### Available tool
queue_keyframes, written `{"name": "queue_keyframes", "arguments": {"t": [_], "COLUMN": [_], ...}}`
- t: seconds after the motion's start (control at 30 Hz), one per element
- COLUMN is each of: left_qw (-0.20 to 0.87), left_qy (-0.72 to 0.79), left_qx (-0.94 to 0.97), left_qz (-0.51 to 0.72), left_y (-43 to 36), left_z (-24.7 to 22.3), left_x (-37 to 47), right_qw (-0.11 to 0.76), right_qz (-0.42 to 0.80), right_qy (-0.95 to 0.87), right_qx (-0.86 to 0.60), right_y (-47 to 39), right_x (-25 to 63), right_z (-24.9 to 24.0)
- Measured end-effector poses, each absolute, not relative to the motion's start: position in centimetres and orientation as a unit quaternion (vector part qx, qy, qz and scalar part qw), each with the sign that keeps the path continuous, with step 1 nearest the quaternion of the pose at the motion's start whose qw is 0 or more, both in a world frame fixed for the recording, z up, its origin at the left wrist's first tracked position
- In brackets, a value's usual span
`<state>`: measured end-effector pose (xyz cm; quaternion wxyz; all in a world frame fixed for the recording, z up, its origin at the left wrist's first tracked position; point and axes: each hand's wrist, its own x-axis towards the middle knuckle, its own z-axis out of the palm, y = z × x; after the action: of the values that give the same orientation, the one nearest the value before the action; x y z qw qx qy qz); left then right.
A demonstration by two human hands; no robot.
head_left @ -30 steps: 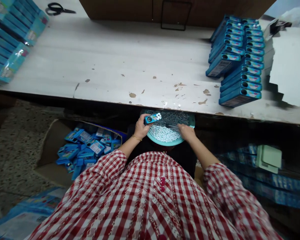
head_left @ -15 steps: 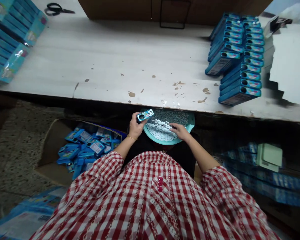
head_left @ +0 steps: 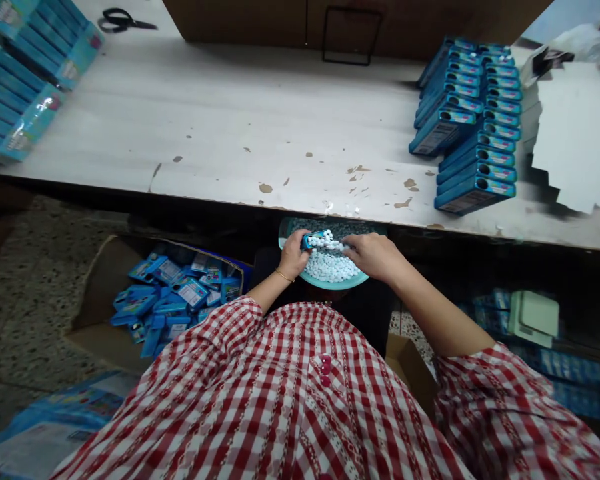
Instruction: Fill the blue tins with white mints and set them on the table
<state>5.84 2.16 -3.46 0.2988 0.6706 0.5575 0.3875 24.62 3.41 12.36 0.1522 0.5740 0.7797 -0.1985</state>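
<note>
My left hand [head_left: 293,256] grips a small blue box [head_left: 307,241] over the left side of a light turquoise basin [head_left: 341,285]. Small white balls [head_left: 330,267] fill the basin. More of them lie heaped across the box's top and trail over to my right hand [head_left: 377,257]. That hand is closed, palm down, its fingertips at the right end of this row. Whatever carries the row of balls is hidden under them and the fingers. The table edge covers the basin's far side.
Blue boxes with round holes stand in two rows [head_left: 480,153] on the white table [head_left: 220,127]. Wrapped blue packs [head_left: 25,100] and scissors [head_left: 123,21] lie at the left. Below left, a carton [head_left: 93,300] holds blue boxes. White card sheets [head_left: 575,133] lie at the right.
My left hand has moved right with the blue box, over the basin. My right hand has come closer to it, and white balls now cover the box's top.
</note>
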Motion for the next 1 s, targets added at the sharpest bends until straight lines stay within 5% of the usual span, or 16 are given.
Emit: {"name": "queue_keyframes", "arguments": {"t": [0.17,0.37,0.67,1.0], "left_qw": [0.293,0.308,0.251,0.423], "left_qy": [0.563,0.549,0.529,0.509], "left_qx": [0.674,0.660,0.700,0.536], "left_qz": [0.378,0.410,0.408,0.524], "left_y": [2.2,2.1,1.6,1.5], "left_z": [-3.6,-4.0,-2.5,-3.1], "left_x": [5.8,5.4,3.2,3.6], "right_qw": [0.202,0.160,0.111,-0.098], "right_qz": [-0.147,-0.141,-0.230,-0.295], "right_qy": [0.802,0.800,0.721,0.702], "right_qx": [0.543,0.560,0.644,0.640], "right_y": [3.5,2.7,1.2,0.7], "right_x": [22.7,25.0,32.2,31.3], "right_z": [13.7,14.5,5.0,3.3]}}
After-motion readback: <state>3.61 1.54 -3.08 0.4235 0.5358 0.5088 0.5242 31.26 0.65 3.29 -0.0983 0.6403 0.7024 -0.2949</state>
